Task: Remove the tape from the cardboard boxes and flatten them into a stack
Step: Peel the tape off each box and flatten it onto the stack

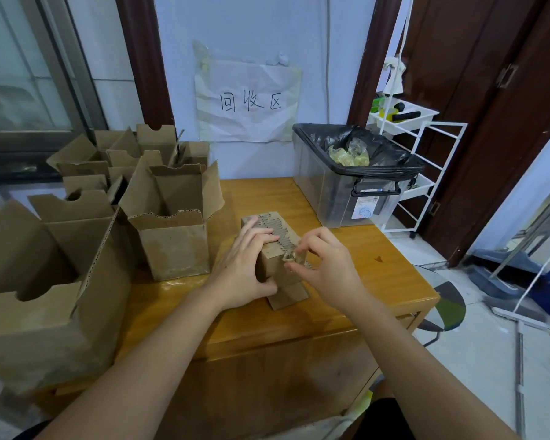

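Note:
A small closed cardboard box (275,239) lies on the wooden table (375,249) in front of me. My left hand (245,268) holds it, fingers over the top and thumb on the near side. My right hand (324,265) pinches a crumpled strip of tape (289,257) at the box's near top edge. The tape looks partly lifted from the seam.
Several open cardboard boxes (169,223) crowd the table's left side. A clear bin lined with a black bag (353,173) stands at the back right and holds balled-up tape. A white wire rack (419,160) stands behind it. The table's right edge drops to the floor.

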The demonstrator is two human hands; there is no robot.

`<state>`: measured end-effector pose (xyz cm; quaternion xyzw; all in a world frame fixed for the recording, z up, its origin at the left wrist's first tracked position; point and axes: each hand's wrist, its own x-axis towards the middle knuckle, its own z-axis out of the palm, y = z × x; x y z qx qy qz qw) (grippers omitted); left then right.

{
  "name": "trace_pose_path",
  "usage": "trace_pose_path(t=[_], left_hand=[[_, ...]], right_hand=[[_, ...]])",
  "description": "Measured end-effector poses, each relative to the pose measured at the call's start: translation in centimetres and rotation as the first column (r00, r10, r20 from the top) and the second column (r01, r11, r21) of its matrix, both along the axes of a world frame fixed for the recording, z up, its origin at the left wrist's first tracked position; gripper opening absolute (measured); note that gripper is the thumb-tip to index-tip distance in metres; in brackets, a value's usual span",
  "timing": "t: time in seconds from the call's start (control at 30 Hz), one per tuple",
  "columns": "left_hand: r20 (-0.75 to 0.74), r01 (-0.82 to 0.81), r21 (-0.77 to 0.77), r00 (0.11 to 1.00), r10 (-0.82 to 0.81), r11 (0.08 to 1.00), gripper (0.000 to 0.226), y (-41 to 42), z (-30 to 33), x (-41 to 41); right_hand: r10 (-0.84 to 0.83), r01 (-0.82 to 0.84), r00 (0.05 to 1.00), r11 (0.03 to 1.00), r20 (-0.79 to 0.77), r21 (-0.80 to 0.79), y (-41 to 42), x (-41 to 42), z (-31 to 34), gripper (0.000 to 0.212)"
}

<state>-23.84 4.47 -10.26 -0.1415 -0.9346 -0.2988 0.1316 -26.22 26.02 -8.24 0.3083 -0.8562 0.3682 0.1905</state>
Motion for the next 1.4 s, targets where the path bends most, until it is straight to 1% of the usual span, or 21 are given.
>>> trace_pose_path(t=[0.1, 0.17, 0.23, 0.33, 0.43, 0.5, 0.53, 0.6, 0.63, 0.7, 0.77, 0.83, 0.87, 0.93, 1.0, 1.1, 1.17, 1.23, 1.33, 1.4], left_hand=[[-0.007, 0.006, 0.006, 1.0, -0.006, 1.0, 0.083, -0.2, 0.0, 0.0], [-0.005, 0.013, 0.007, 1.0, -0.013, 1.0, 0.083, -0.3, -0.1, 0.0], [-0.001, 0.018, 0.007, 1.0, -0.018, 1.0, 0.083, -0.3, 0.0, 0.0], [0.014, 0.022, 0.002, 1.0, -0.022, 1.0, 0.082, -0.3, 0.2, 0.1], [0.015, 0.014, 0.006, 1.0, -0.014, 1.0, 0.082, -0.3, 0.2, 0.1], [0.009, 0.009, 0.014, 1.0, -0.009, 1.0, 0.081, -0.3, 0.1, 0.0], [0.009, 0.006, 0.017, 1.0, -0.006, 1.0, 0.081, -0.3, 0.0, 0.0], [0.008, 0.002, 0.017, 1.0, -0.002, 1.0, 0.08, -0.2, 0.0, -0.1], [0.008, 0.0, 0.017, 1.0, -0.001, 1.0, 0.081, -0.2, -0.1, -0.1], [0.007, 0.001, 0.017, 1.0, -0.001, 1.0, 0.082, -0.2, -0.2, -0.1], [0.002, 0.008, 0.019, 1.0, -0.008, 1.0, 0.082, -0.2, -0.2, -0.1], [0.001, 0.011, 0.024, 1.0, -0.011, 1.0, 0.081, -0.3, -0.2, -0.1], [0.001, 0.01, 0.022, 1.0, -0.01, 1.0, 0.081, -0.2, -0.2, -0.1], [-0.005, 0.009, 0.013, 1.0, -0.009, 1.0, 0.08, -0.2, -0.2, -0.1], [-0.009, 0.008, 0.006, 1.0, -0.008, 1.0, 0.081, -0.2, -0.2, -0.1], [-0.005, 0.002, 0.001, 1.0, -0.002, 1.0, 0.083, -0.2, -0.2, -0.1], [-0.01, -0.001, -0.002, 1.0, 0.001, 1.0, 0.083, -0.1, -0.2, -0.1], [-0.009, -0.003, 0.0, 1.0, 0.003, 1.0, 0.084, -0.1, -0.2, -0.1], [0.001, -0.007, -0.002, 1.0, 0.007, 1.0, 0.083, -0.1, -0.1, -0.1], [0.011, 0.001, 0.007, 1.0, -0.001, 1.0, 0.082, -0.1, -0.1, -0.1]], right_hand=[[0.022, -0.022, 0.998, 1.0, -0.056, 0.0, 0.5, 0.3, 0.0, 0.024], [-0.003, 0.0, 0.998, 0.999, -0.06, -0.041, 0.9, 0.3, -0.2, 0.022], [-0.048, 0.043, 0.997, 0.995, -0.057, -0.088, 1.0, 0.3, -0.3, 0.026], [-0.129, 0.125, 0.991, 0.982, -0.019, -0.141, 0.5, 0.3, -0.3, 0.03], [-0.178, 0.18, 0.984, 0.977, 0.025, -0.11, 0.2, 0.2, -0.2, 0.026], [-0.167, 0.167, 0.986, 0.983, 0.011, -0.073, 0.4, 0.2, -0.2, 0.023], [-0.154, 0.155, 0.988, 0.986, 0.024, -0.064, 0.6, 0.3, -0.1, 0.026], [-0.124, 0.134, 0.987, 0.986, 0.097, -0.097, 1.3, 0.6, 0.2, 0.036], [-0.109, 0.123, 0.987, 0.985, 0.119, -0.119, 1.6, 0.6, 0.4, 0.037], [-0.068, 0.079, 0.993, 0.99, 0.091, -0.116, 2.0, 0.5, 0.9, 0.027], [-0.004, 0.014, 0.998, 0.988, 0.067, -0.151, 2.3, 0.6, 1.0, 0.022], [0.016, 0.005, 0.994, 0.981, 0.106, -0.195, 2.4, 0.6, 0.9, 0.019], [0.008, 0.023, 0.989, 0.979, 0.148, -0.204, 2.4, 0.6, 0.9, 0.021], [-0.026, 0.09, 0.966, 0.968, 0.259, -0.236, 2.3, 0.8, 1.0, 0.028], [-0.064, 0.156, 0.943, 0.952, 0.327, -0.262, 2.0, 0.7, 1.0, 0.026], [-0.124, 0.204, 0.93, 0.957, 0.345, -0.206, 1.3, 0.7, 0.8, 0.024], [-0.128, 0.216, 0.923, 0.953, 0.363, -0.213, 0.7, 0.7, 0.8, 0.025], [-0.159, 0.237, 0.927, 0.95, 0.339, -0.203, 0.2, 0.7, 0.9, 0.025], [-0.211, 0.257, 0.936, 0.957, 0.282, -0.136, -0.6, 0.8, 1.2, 0.024], [-0.222, 0.256, 0.936, 0.962, 0.273, -0.098, -0.7, 0.9, 1.3, 0.022]])
